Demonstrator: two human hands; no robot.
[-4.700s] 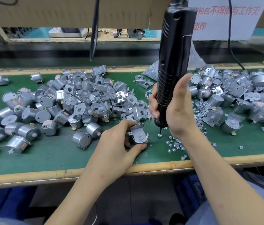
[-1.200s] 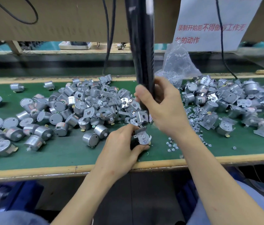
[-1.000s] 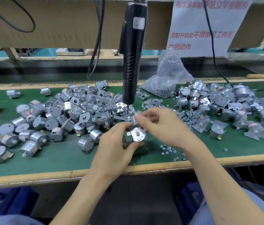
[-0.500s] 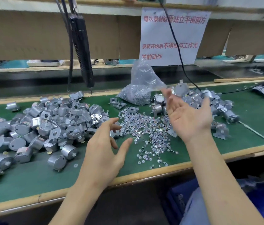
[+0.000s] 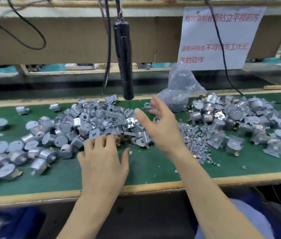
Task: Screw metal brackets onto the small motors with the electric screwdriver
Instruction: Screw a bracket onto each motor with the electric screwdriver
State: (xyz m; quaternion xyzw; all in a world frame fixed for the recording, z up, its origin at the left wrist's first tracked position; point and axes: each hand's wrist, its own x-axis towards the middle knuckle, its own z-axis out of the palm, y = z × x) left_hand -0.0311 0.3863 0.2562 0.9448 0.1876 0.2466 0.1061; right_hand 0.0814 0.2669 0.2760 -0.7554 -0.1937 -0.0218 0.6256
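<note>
Over the green tabletop (image 5: 146, 171), both hands, left (image 5: 103, 163) and right (image 5: 162, 128), hover empty with fingers spread above the heaped motors (image 5: 84, 125) and brackets (image 5: 141, 137), best singling out one pair cleanly while the electric screwdriver (image 5: 124, 61) hangs unheld.

The only writing I can read from here is on the white paper sign (image 5: 220, 37) hung on the cardboard panel (image 5: 70, 42), in red Chinese characters. Its top line reads 每次录制前要站立平视前方. Below, somewhat blurred, I read 录制开始后不得做与工作无关的动作.
</note>
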